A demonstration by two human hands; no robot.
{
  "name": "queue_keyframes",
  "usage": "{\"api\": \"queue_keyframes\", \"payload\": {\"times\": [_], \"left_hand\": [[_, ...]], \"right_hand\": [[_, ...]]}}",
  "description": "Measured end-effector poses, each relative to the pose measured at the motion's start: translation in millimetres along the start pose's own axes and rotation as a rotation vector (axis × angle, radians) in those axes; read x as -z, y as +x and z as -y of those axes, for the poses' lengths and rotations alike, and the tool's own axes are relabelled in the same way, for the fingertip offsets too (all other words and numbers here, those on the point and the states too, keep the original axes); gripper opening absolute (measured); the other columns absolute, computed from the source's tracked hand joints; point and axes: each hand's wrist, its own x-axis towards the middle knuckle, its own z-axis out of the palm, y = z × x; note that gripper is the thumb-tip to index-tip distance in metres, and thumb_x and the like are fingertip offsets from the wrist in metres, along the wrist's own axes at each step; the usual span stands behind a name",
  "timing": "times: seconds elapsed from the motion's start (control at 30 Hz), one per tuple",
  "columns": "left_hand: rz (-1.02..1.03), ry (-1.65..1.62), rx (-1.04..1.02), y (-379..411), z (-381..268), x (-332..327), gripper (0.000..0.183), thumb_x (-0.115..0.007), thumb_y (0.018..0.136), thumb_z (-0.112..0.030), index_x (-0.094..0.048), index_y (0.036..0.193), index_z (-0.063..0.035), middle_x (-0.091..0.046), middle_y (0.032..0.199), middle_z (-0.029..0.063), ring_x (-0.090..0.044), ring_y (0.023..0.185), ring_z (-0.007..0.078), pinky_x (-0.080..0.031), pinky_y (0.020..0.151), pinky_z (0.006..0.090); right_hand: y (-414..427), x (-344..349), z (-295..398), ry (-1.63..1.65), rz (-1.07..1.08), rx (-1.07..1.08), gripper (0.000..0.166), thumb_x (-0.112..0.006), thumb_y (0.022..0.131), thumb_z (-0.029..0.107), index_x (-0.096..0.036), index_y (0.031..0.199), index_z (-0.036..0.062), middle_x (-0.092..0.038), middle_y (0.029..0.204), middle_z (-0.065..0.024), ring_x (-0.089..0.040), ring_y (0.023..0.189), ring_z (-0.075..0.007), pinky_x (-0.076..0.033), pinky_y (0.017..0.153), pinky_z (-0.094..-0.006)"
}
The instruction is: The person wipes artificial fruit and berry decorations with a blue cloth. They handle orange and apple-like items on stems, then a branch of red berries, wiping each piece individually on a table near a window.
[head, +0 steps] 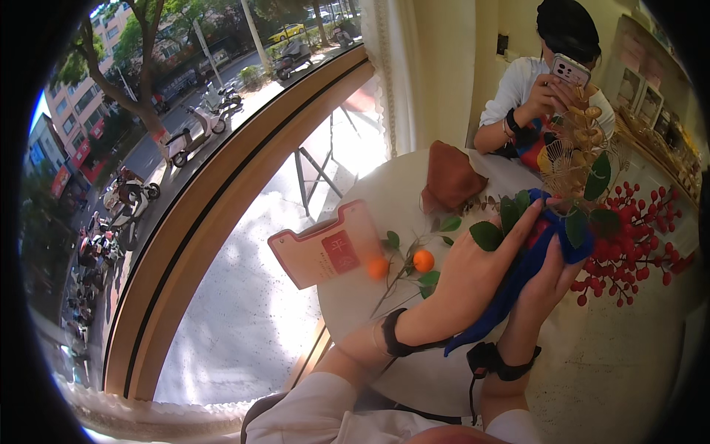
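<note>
My left hand (480, 263) and my right hand (546, 277) close from either side around a blue cloth (499, 305), whose long tail hangs down between my wrists. The cloth wraps the lower part of an arrangement; a bit of red shows between the fingers. Out of its top rise green leaves (577, 227), a stem of red berries (627, 244) leaning right, and gold-coloured ornaments (582, 139) with a wire fan shape. Left of my left hand, a sprig with orange fruits (423, 260) lies on the round table (355, 188). What the cloth covers inside is hidden.
A reddish-brown cloth (452, 175) sits at the table's far side. A translucent bag (327, 250) bearing writing is at the left edge. Across the table, a person (554, 94) holds up a phone (570, 69). A wooden window frame (222, 188) curves along the left.
</note>
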Motion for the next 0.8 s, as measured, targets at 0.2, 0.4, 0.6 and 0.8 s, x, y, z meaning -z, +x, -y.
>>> {"api": "queue_keyframes", "payload": {"times": [0.2,0.4,0.6,0.8], "left_hand": [[-0.011,-0.054,0.037,-0.5,-3.2,0.1,0.06,-0.052,0.075,-0.002,-0.039,0.134,-0.0124,-0.054,0.096,0.0161,-0.054,0.078,0.0311,-0.044,0.066,0.0363],[-0.05,-0.035,-0.045,2.1,2.4,4.2,0.061,-0.052,0.076,-0.003,-0.038,0.134,-0.0119,-0.054,0.098,0.0158,-0.054,0.082,0.031,-0.044,0.068,0.0352],[-0.039,-0.062,-0.042,2.5,-4.2,6.7,0.061,-0.051,0.076,-0.002,-0.036,0.135,-0.011,-0.054,0.095,0.0154,-0.054,0.078,0.0308,-0.044,0.064,0.0359],[-0.029,-0.118,-0.103,-2.5,-1.3,-5.4,0.062,-0.05,0.077,-0.002,-0.033,0.136,-0.0081,-0.053,0.095,0.0192,-0.053,0.077,0.0338,-0.043,0.064,0.0366]], "right_hand": [[1.3,-5.4,8.5,0.145,0.003,-0.008,0.035,-0.042,0.09,0.009,-0.038,0.122,-0.0047,-0.049,0.12,-0.0147,-0.049,0.109,-0.0216,-0.038,0.094,-0.0327],[-3.5,-4.9,16.1,0.111,0.142,0.01,0.04,-0.049,0.085,0.004,-0.036,0.123,-0.0033,-0.048,0.12,-0.0137,-0.048,0.109,-0.0197,-0.038,0.094,-0.0314],[0.2,-2.1,8.7,0.041,0.098,0.078,0.035,-0.046,0.087,0.005,-0.037,0.119,-0.006,-0.049,0.117,-0.0141,-0.049,0.106,-0.0202,-0.039,0.092,-0.0315],[7.0,0.6,12.2,0.058,0.04,0.08,0.028,-0.038,0.091,0.01,-0.044,0.112,-0.008,-0.053,0.11,-0.0148,-0.051,0.103,-0.0219,-0.041,0.09,-0.0326]]}}
